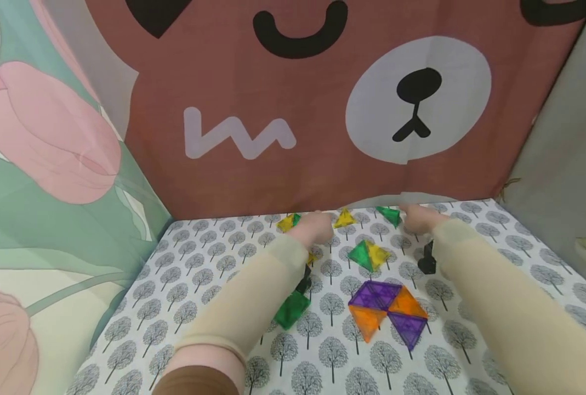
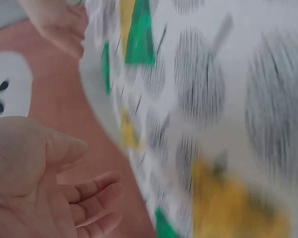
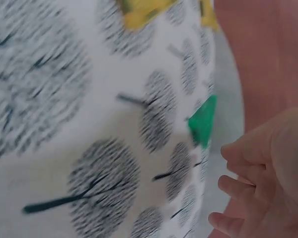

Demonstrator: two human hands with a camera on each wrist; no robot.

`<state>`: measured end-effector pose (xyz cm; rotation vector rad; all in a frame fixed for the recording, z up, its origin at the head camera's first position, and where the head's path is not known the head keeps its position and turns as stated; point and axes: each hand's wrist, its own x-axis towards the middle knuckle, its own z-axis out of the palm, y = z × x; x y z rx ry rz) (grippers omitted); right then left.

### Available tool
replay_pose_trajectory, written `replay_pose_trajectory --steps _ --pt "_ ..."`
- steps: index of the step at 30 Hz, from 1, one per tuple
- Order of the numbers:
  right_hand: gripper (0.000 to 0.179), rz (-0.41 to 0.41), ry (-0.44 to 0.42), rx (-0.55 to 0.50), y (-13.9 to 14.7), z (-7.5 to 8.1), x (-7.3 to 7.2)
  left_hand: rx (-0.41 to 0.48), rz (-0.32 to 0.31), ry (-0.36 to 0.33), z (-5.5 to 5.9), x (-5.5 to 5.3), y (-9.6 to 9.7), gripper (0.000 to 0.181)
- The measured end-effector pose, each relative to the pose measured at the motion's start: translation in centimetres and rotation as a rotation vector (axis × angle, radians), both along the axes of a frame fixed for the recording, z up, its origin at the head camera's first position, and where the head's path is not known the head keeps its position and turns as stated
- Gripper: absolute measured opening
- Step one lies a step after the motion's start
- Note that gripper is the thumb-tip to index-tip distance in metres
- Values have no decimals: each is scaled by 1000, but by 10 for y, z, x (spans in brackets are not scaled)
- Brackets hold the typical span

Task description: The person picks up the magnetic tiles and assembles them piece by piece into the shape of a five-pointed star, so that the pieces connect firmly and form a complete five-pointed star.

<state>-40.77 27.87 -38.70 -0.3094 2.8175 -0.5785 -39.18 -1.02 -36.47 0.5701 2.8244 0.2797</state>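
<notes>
My left hand [image 1: 316, 227] is held out over the far part of the cloth, between a yellow-and-green tile piece [image 1: 289, 221] and a yellow triangular tile [image 1: 344, 219]. In the left wrist view its fingers [image 2: 97, 201] are loosely bent and hold nothing. My right hand [image 1: 420, 218] hovers just right of a green triangular tile [image 1: 390, 215]. A small gap separates its loosely bent fingers [image 3: 233, 186] from that tile in the right wrist view. Nearer lies a green-and-yellow diamond of tiles [image 1: 368, 255]. Closest to me is a purple-and-orange tile group [image 1: 386, 307].
A green tile piece [image 1: 291, 310] lies beside my left forearm, which partly hides another yellow piece [image 1: 311, 258]. The tree-print cloth [image 1: 214, 269] covers the surface. A brown bear-print hanging [image 1: 317, 181] stands behind it, with a floral hanging [image 1: 51, 131] at left.
</notes>
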Motion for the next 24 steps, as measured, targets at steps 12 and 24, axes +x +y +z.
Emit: replay_pose_trajectory --steps 12,24 --pt "57 39 6 -51 -21 -30 0 102 178 -101 -29 1 28 57" --pt "47 37 157 74 -30 -36 -4 3 94 -42 -30 -6 30 41"
